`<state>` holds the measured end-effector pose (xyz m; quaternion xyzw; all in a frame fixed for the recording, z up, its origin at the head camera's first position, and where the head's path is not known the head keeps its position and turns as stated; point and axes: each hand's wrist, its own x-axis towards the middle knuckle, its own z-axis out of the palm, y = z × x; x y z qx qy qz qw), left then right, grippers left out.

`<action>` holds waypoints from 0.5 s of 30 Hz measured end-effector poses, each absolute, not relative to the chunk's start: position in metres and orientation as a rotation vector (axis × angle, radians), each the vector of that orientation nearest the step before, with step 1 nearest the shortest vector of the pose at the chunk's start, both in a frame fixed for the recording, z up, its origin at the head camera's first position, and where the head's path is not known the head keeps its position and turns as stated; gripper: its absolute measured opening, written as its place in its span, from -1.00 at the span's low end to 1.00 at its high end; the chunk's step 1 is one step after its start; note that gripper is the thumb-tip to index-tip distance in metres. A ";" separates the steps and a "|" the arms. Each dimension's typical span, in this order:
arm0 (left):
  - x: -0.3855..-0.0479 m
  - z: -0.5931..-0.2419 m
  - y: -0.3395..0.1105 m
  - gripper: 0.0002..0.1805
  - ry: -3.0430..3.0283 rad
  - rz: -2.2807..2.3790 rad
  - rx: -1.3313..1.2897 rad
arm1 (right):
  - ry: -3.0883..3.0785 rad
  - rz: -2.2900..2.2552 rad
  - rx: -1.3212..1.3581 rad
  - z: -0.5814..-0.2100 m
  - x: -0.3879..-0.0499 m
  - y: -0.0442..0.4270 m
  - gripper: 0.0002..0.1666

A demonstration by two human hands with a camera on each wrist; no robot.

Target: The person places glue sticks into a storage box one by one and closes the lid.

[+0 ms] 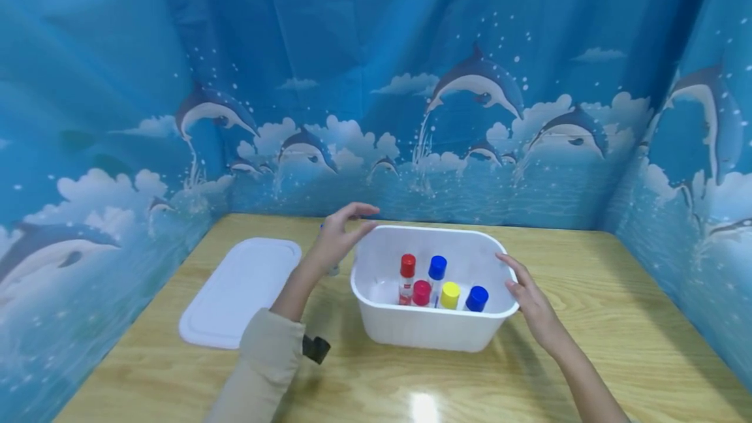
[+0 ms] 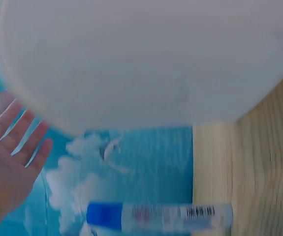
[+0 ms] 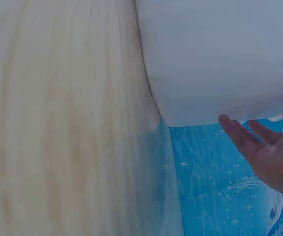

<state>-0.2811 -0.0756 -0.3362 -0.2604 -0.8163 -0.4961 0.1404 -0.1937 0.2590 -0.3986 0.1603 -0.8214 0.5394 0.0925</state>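
Sleeve [image 1: 261,361] foremost; left hand [image 1: 339,234], right hand [image 1: 533,299] flanking white bin [image 1: 429,330].

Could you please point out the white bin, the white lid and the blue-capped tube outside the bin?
White bin [image 1: 431,330]: head view, near outer wall.
White lid [image 1: 241,292]: head view, flat middle.
Blue-capped tube [image 2: 161,218]: left wrist view, labelled body.

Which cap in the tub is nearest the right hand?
The front blue cap, rightmost in the tub, toward the right hand. The rear blue cap stands farther left, as do the yellow cap and both red caps.
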 end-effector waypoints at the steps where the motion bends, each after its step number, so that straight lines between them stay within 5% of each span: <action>1: -0.283 -0.336 -0.082 -0.69 -2.323 -1.446 -0.728 | -2.439 1.599 0.477 -0.399 -0.194 0.259 -0.48; 15: -0.302 -0.379 -0.131 -0.53 -2.216 -1.749 -0.349 | -2.460 1.604 0.469 -0.399 -0.194 0.260 -0.47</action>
